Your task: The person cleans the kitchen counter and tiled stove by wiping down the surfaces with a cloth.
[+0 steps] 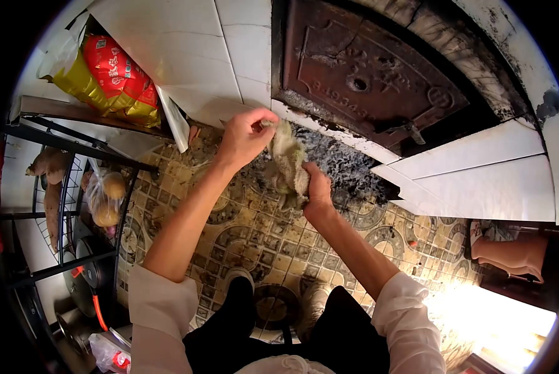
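Because likely light and limp, grip fibrous bundle (pixel 290 156) at both ends — as shown, with left hand (pixel 247 138) pinched, right hand (pixel 318 192) closed round — above edge of tiled floor (pixel 279 243).

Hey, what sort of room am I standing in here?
Probably a home kitchen with a solid-fuel stove: there's a heavy metal door with what looks like ash below it, and a black rack holding a dark pan and bagged produce.
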Action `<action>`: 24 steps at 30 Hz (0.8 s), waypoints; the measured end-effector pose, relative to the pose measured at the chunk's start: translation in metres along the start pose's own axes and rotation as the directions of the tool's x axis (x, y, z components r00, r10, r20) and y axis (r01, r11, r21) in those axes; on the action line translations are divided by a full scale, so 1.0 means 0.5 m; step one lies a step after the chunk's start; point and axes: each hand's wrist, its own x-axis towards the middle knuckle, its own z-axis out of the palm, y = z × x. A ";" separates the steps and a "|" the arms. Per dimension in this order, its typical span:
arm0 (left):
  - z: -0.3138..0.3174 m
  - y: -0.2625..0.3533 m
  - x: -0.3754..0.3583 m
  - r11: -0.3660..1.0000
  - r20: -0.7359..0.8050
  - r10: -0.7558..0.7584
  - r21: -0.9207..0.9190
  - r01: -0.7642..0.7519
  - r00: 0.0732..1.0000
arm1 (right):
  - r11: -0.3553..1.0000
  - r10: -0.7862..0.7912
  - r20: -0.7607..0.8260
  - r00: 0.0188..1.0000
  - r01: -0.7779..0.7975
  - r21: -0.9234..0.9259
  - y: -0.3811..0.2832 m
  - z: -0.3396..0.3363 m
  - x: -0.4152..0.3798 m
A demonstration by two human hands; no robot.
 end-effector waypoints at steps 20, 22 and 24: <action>0.022 0.035 -0.006 0.927 -0.237 0.159 0.369 -0.062 0.958 | 0.828 -0.484 0.237 0.843 0.528 -0.187 -0.032 0.075 -0.028; 0.029 0.038 0.006 0.948 -0.281 0.144 0.314 -0.051 0.949 | 0.824 -0.511 0.229 0.828 0.548 -0.145 -0.029 0.097 -0.034; 0.036 0.031 0.020 0.909 -0.327 0.296 0.385 -0.160 0.898 | 0.836 -0.516 0.205 0.832 0.541 -0.091 -0.034 0.112 -0.046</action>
